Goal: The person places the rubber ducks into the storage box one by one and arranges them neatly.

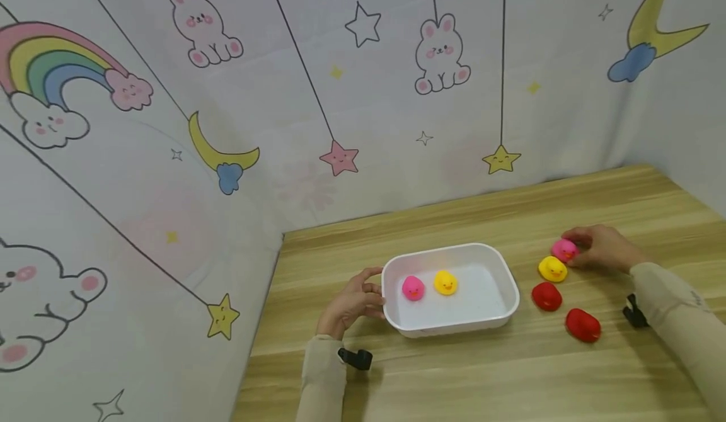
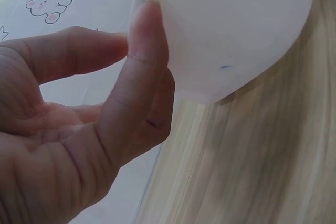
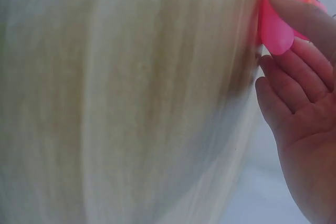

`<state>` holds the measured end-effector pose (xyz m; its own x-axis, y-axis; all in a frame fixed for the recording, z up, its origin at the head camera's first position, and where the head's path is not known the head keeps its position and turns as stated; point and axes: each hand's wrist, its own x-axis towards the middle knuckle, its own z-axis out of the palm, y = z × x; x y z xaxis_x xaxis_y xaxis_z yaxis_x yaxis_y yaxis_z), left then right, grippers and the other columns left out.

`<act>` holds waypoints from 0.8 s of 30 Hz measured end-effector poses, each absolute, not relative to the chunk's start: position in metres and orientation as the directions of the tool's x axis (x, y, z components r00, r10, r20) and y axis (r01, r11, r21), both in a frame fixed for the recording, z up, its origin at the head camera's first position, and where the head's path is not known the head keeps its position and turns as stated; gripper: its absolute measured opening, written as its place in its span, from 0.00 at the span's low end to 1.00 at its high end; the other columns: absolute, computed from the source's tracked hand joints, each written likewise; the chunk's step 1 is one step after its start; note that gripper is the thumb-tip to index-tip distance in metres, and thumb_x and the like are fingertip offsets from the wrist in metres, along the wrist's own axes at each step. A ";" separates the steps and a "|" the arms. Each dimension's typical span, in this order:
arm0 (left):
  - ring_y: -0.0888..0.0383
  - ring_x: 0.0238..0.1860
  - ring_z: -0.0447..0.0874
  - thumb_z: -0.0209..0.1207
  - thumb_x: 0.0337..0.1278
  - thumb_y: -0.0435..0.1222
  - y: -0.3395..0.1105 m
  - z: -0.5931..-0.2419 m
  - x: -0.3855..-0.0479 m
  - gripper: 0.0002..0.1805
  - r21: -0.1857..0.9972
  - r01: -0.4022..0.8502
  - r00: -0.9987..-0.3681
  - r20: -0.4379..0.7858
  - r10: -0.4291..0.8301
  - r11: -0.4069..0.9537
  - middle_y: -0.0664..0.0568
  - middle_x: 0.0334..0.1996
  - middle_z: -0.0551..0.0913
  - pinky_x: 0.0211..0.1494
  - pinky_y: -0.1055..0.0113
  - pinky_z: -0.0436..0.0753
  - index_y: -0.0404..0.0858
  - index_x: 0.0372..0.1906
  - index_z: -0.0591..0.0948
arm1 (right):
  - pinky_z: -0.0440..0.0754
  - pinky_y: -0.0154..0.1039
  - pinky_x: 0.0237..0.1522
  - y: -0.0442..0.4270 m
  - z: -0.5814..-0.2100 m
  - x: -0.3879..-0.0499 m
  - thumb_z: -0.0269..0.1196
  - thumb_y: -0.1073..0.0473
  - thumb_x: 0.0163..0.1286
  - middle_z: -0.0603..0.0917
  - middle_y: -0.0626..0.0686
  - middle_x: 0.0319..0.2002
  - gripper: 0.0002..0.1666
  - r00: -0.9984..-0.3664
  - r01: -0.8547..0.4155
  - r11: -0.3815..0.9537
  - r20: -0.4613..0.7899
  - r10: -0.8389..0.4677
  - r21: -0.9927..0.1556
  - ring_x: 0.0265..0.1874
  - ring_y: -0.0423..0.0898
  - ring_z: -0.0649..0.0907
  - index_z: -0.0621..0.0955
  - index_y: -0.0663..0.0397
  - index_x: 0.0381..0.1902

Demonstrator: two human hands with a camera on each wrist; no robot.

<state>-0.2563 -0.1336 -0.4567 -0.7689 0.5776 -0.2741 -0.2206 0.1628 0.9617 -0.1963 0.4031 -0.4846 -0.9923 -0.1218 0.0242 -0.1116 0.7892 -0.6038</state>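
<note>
in the head view, a pink duck [image 1: 563,250] is pinched by the right hand [image 1: 607,249] at the wooden table's [image 1: 454,378] right, beside a yellow duck [image 1: 553,269] and two red toys [image 1: 547,296]; the rounded white tray [image 1: 454,331], two ducks [image 1: 445,283] inside, is held at one end by the left hand [image 1: 354,299]. from the left wrist, its smooth wall [image 2: 236,24] is seen beside bent fingers [image 2: 84,51]. from the right, the duck is partly hidden by the thumb [image 3: 307,17].

No text readable; the tiny dark mark [image 2: 226,67] on the white rectangular plastic tray [image 2: 236,19] near the left fingers [image 2: 139,72] is illegible.
</note>
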 end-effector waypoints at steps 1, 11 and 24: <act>0.56 0.31 0.81 0.57 0.56 0.19 -0.133 -0.457 -0.256 0.39 0.961 -0.222 -0.768 -0.276 0.578 0.163 0.41 0.39 0.76 0.36 0.59 0.91 0.31 0.74 0.60 | 0.83 0.47 0.51 0.403 -0.485 -0.196 0.79 0.55 0.54 0.81 0.73 0.53 0.40 -0.992 -0.115 0.794 0.030 -0.121 -0.597 0.53 0.68 0.80 0.78 0.77 0.57; 0.56 0.31 0.81 0.58 0.54 0.19 -0.135 -0.457 -0.257 0.40 0.960 -0.232 -0.767 -0.280 0.578 0.157 0.44 0.37 0.76 0.34 0.61 0.91 0.31 0.74 0.61 | 0.78 0.67 0.55 0.406 -0.474 -0.194 0.76 0.54 0.58 0.80 0.73 0.55 0.38 -0.995 -0.093 0.806 0.035 -0.089 -0.585 0.55 0.73 0.78 0.77 0.73 0.60; 0.56 0.32 0.81 0.58 0.54 0.19 -0.136 -0.458 -0.258 0.40 0.961 -0.230 -0.764 -0.274 0.584 0.150 0.44 0.37 0.75 0.35 0.60 0.91 0.31 0.74 0.61 | 0.84 0.53 0.50 0.410 -0.439 -0.196 0.75 0.54 0.62 0.79 0.75 0.56 0.40 -0.997 -0.071 0.792 0.021 -0.073 -0.606 0.55 0.72 0.78 0.75 0.74 0.63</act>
<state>-0.2581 -0.1363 -0.4582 -0.7639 0.5843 -0.2742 -0.2304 0.1500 0.9615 -0.1956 0.4097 -0.4390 -0.9971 -0.0725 0.0213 -0.0706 0.7922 -0.6062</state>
